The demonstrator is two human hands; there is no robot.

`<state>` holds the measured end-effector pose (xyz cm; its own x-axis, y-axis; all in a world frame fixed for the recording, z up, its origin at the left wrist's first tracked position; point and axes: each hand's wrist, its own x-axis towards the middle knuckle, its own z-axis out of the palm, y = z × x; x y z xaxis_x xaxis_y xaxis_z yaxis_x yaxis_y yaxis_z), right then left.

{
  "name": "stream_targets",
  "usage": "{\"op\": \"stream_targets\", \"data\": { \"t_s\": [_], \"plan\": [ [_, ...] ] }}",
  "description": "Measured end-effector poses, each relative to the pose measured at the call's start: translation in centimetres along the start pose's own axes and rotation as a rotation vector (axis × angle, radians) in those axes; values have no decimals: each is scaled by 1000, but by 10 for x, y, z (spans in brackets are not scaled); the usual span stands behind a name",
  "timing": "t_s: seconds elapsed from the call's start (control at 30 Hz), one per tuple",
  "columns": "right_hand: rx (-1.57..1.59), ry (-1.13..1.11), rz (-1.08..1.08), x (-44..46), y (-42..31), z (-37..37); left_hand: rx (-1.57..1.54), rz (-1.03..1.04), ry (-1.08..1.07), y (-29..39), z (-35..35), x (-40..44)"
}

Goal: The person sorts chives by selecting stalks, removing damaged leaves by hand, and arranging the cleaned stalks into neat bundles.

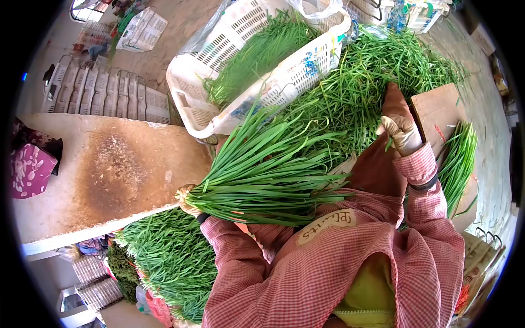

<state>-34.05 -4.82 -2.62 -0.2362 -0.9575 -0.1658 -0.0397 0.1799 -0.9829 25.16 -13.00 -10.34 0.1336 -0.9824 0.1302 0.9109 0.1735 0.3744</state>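
Observation:
My left hand (188, 200), in a pale glove, is closed around the base of a large bunch of long green leaves (268, 175). The leaves fan out to the right across my lap. Over my other knee is my right hand (402, 132), also gloved, with its fingers curled in. A small bit of green shows beside it, but what the fingers hold is hidden. Beyond my knees lies a heap of loose green leaves (366, 82).
A white plastic basket (232, 117) with greens inside stands ahead. At the left is a stained board (109, 169), with more green bunches (172, 257) below it. Another bunch (459, 164) leans on cardboard (437, 106) at the right. Stacked crates (115, 93) stand farther back.

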Motion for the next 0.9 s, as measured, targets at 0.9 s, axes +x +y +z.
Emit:
{"op": "stream_targets", "data": {
  "t_s": [0.9],
  "plan": [
    [-1338, -58, 215, 44, -102, 45, 239, -169, -391, -86, 254, 25]
  ]
}}
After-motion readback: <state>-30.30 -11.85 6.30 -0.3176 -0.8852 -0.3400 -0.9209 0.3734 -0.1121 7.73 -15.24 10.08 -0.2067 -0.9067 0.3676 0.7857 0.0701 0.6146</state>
